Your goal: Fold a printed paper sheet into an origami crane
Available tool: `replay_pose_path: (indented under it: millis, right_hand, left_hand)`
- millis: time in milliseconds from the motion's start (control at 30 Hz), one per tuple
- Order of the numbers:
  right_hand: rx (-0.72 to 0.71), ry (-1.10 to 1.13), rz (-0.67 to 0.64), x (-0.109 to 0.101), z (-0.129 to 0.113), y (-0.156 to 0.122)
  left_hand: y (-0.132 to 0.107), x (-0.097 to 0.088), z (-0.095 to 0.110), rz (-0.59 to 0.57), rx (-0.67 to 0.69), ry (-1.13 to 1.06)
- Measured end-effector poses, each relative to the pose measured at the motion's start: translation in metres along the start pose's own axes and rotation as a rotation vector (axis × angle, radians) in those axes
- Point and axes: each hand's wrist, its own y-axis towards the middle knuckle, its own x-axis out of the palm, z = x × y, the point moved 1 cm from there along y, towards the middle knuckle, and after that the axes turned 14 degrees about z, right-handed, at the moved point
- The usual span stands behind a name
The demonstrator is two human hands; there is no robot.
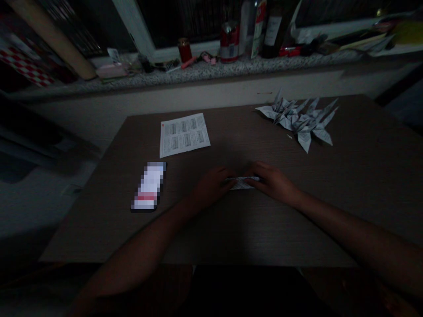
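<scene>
A small folded piece of printed paper (243,183) lies low over the middle of the table, between my two hands. My left hand (216,181) grips its left end, thumb on the near side and fingers curled behind. At the right end, my right hand (271,181) pinches it in the same way. Dim light and the hands hide parts of the paper's edges. Beyond them to the right sits a cluster of folded paper cranes (306,119), made from similar printed sheets.
A printed sheet (185,134) lies flat at the back left of the table (109,176). Nearer, a phone (148,187) rests with its screen lit and blurred. Behind the table, a stone windowsill (198,70) carries a red can (229,42), a dark bottle (272,31) and small clutter.
</scene>
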Motion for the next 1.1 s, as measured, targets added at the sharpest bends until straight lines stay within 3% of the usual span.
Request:
replay_pose_path:
  millis: [167,400,933,1100]
  right_hand:
    - [0.064,0.041,0.02,-0.006,-0.001,0.002]
    - [0.317,0.139,0.035,-0.014,0.01,0.0]
    - [0.355,0.174,-0.02,-0.015,-0.003,0.002]
    - [0.566,0.209,0.105,-0.018,-0.003,0.006]
  left_hand:
    - [-0.001,-0.005,0.004,0.033,-0.084,-0.101]
    - [-0.002,-0.01,0.002,0.082,-0.184,-0.162]
    - [-0.003,-0.009,0.018,-0.018,-0.182,-0.214]
    - [-0.004,-0.011,0.022,0.013,-0.27,-0.221]
